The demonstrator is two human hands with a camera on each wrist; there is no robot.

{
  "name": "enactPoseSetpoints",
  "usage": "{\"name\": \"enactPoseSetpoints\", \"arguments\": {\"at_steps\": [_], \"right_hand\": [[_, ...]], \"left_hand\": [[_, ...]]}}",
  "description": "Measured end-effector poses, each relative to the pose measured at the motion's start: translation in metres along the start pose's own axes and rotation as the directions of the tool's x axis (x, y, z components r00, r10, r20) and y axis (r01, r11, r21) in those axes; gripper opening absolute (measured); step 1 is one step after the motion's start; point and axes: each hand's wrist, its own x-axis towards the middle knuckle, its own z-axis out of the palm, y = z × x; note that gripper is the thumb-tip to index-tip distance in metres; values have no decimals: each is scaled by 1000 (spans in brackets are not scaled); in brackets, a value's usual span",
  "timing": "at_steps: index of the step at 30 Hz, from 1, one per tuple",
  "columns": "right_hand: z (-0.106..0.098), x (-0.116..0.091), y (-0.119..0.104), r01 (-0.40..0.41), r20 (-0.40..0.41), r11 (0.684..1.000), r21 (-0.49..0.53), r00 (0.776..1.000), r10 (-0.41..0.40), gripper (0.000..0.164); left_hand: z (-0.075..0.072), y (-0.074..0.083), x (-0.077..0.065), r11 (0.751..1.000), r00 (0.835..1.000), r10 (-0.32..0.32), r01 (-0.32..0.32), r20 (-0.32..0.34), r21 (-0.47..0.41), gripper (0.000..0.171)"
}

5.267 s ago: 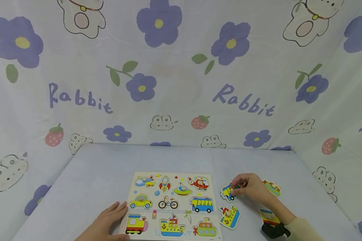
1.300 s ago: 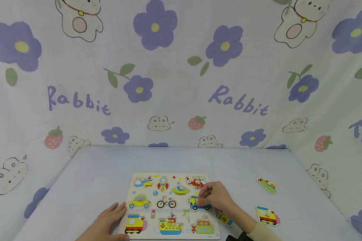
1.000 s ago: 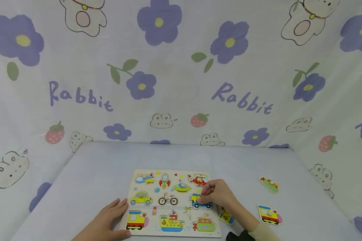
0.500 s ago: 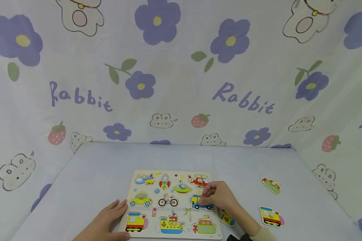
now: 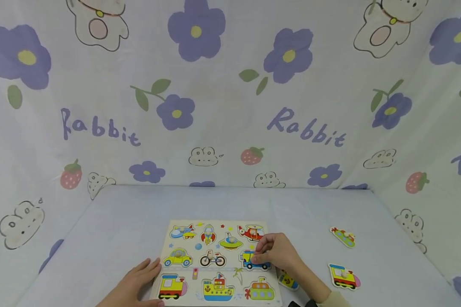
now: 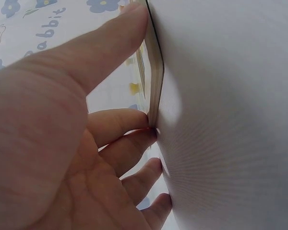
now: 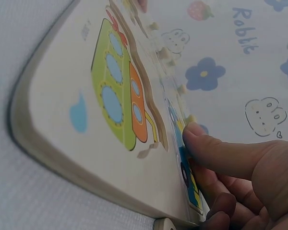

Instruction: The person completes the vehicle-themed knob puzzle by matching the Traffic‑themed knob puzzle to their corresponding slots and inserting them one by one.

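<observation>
A wooden vehicle puzzle board (image 5: 194,294) lies on the table. My right hand (image 5: 278,253) pinches the bus piece (image 5: 247,258) with thumb and fingertips over the bus recess. Whether the piece lies fully flat cannot be told; in the right wrist view the fingers hide part of this bus piece (image 7: 186,165). My left hand (image 5: 132,281) rests against the board's left side, fingers extended. Seen from the left wrist, thumb and fingertips touch the board's edge (image 6: 156,81). Below the right wrist, a ship piece (image 5: 288,281) is partly covered.
Farther right lie a submarine piece (image 5: 343,237) and a train piece (image 5: 342,277), both with knobs. Knobbed pieces such as the car (image 5: 178,258) and bicycle (image 5: 212,259) sit in the board. A patterned cloth (image 5: 223,94) rises behind the table.
Since the oldest frame, my right hand has carried the bus piece leftward from the table onto the board. During the last second both hands have stayed nearly still; the view shifts slightly.
</observation>
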Motion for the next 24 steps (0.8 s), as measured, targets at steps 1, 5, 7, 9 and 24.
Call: {"name": "enactPoseSetpoints", "arguments": {"at_steps": [1, 5, 7, 9, 24], "right_hand": [[0, 0, 0, -1, 1, 1000, -1, 1000, 1, 32], [0, -1, 0, 1, -3, 1000, -2, 1000, -1, 33], [0, -1, 0, 8, 1, 1000, 0, 1000, -8, 32], [-1, -1, 0, 14, 10, 1000, 7, 1000, -14, 32], [-65, -44, -30, 4, 82, 995, 102, 997, -13, 39]], "left_hand": [[0, 0, 0, 1000, 1000, 0, 0, 1, 0, 94], [0, 3, -1, 999, 999, -40, 40, 3, -16, 96], [1, 4, -1, 998, 998, -55, 55, 2, -21, 97], [0, 4, -1, 998, 998, -60, 60, 2, -24, 98], [2, 0, 0, 999, 999, 42, -42, -10, 32, 96]]}}
